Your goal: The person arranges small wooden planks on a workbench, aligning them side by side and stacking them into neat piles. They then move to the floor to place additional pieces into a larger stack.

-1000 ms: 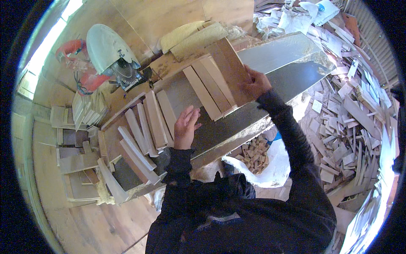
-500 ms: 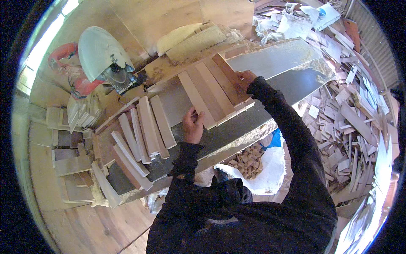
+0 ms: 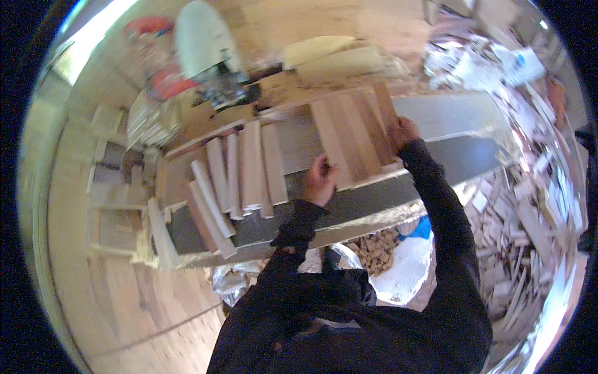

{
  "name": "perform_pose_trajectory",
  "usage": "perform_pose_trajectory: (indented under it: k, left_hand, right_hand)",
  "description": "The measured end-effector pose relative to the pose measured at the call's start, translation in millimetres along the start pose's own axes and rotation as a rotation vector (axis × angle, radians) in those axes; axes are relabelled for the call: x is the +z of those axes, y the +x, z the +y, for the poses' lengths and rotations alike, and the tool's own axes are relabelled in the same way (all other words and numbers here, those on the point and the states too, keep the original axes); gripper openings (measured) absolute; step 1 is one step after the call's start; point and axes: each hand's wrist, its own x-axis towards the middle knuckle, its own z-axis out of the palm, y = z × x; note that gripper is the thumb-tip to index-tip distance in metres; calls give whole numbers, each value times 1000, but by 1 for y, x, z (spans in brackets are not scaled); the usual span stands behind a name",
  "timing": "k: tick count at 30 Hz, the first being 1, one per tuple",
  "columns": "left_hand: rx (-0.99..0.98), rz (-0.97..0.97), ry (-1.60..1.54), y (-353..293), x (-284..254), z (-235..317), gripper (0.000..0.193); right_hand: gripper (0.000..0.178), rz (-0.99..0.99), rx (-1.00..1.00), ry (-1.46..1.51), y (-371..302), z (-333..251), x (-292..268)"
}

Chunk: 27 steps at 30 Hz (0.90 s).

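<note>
both hands grip a stack of boards on the bench, left hand (image 3: pixel 319 182) fingers curled over its near edge, right hand (image 3: pixel 402 132) clasping the far side of the boards (image 3: pixel 350 138); uneven pull could spill them toward the saw (image 3: pixel 208 59).

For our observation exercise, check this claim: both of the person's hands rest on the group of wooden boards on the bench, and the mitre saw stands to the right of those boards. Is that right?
Not quite. In the head view the left hand and right hand do rest on the wooden boards, but the mitre saw stands to their left, not right.
</note>
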Motion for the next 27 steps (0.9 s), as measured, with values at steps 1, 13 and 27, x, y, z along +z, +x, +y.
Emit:
perform_pose_trajectory:
  k: [1,13,27]
  left_hand:
    - [90,3,-76,-2,2,-2,45]
    - [55,-110,50,6,16,-13,55]
    - [-25,1162,1054,-144,-334,3,68]
  right_hand:
    - [32,-61,-75,-11,-8,-10,-7]
    - [50,47,32,472,-7,-19,6]
    - [43,-14,115,1135,-6,-62,-13]
